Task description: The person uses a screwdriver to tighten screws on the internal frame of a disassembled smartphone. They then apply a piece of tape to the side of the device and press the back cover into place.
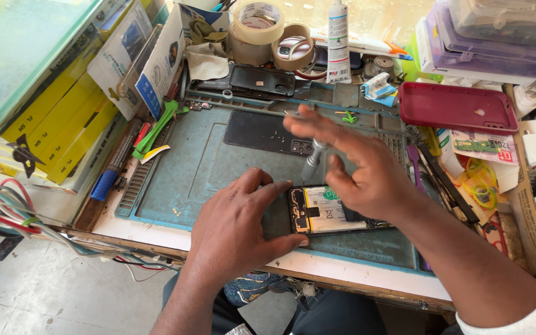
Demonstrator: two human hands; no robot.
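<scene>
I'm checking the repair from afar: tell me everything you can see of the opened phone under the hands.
The opened phone lies flat, back cover off, on the blue-green work mat near the bench's front edge. Its insides show: a pale battery with a yellow strip and green patch, and dark board parts at the left end. The left hand steadies its left end, fingers on its edge. The right hand covers its right part, holding a grey screwdriver upright over it.
</scene>
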